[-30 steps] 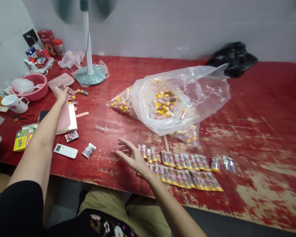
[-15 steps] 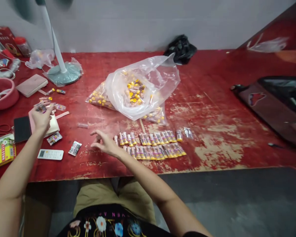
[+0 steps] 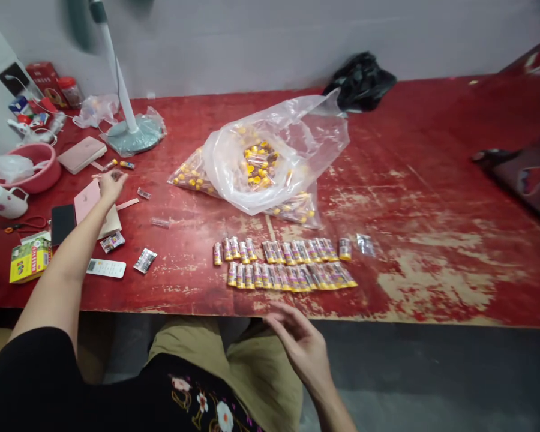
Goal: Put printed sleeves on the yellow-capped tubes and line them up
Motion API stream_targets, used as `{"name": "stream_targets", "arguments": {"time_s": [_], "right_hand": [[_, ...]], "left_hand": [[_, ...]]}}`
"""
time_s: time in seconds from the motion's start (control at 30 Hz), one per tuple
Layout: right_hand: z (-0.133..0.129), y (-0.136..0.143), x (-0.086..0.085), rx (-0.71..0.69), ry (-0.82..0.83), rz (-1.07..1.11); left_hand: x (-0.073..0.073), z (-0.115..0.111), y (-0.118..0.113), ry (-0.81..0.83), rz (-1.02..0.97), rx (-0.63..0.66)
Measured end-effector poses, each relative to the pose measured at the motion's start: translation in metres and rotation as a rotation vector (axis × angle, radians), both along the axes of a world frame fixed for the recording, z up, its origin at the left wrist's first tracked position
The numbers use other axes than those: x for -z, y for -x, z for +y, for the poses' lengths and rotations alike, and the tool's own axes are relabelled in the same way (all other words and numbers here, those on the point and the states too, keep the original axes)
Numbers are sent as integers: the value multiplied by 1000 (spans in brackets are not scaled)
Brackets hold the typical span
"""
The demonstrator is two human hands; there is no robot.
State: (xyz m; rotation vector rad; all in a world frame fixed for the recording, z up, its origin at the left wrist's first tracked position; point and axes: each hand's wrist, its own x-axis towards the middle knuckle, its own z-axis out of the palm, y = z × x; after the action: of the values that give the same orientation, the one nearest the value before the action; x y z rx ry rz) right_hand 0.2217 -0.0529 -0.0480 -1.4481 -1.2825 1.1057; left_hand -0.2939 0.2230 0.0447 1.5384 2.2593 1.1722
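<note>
My left hand (image 3: 111,186) reaches over the pink notebook (image 3: 86,201) at the left, its fingers pinched near small wrapped pieces; what they hold, if anything, is too small to make out. My right hand (image 3: 300,337) hangs at the table's front edge, fingers apart, holding nothing. Beyond it, small yellow-ended tubes lie in two rows, a back row (image 3: 290,252) and a front row (image 3: 292,278). A single tube (image 3: 344,248) and a clear packet (image 3: 365,245) lie at the back row's right end. Behind them sits an open plastic bag (image 3: 234,192) of similar tubes.
A remote control (image 3: 110,268), small packets (image 3: 144,260), a black notebook (image 3: 63,225), a yellow box (image 3: 30,259), a mug (image 3: 3,201) and a pink basin (image 3: 40,174) stand left. A fan base (image 3: 135,137) and black bag (image 3: 362,81) are at the back.
My right hand has moved right and back toward the table's front edge. My left hand has reached farther over the pink notebook, and the small packet seen in its fingers no longer shows. The view has shifted.
</note>
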Motion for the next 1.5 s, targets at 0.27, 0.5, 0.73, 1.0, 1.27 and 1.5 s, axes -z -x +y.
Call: {"name": "stream_targets", "arguments": {"time_s": [0.27,0.5,0.73,1.0,1.27,1.5], "right_hand": [[57,63,-16,-340,-110,38],[241,249,-59,-746,-422,-112],[368,387,-41,-654,-431,-558],[437,490,-20,-518,-512,-707],[468,538,-4,-582,-326,-693],[449,560,-9,-885,-369,-502]], "left_hand": [[33,-47,-39,91,56,165],[39,-144,-69,-118,-125,217],[90,-285,-74,-248,-62,-227],[154,-306,-72,-254,-241,-509],[154,-302,-74,-156,-413,-620],[153,-303,-74,-110,-415,-642]]}}
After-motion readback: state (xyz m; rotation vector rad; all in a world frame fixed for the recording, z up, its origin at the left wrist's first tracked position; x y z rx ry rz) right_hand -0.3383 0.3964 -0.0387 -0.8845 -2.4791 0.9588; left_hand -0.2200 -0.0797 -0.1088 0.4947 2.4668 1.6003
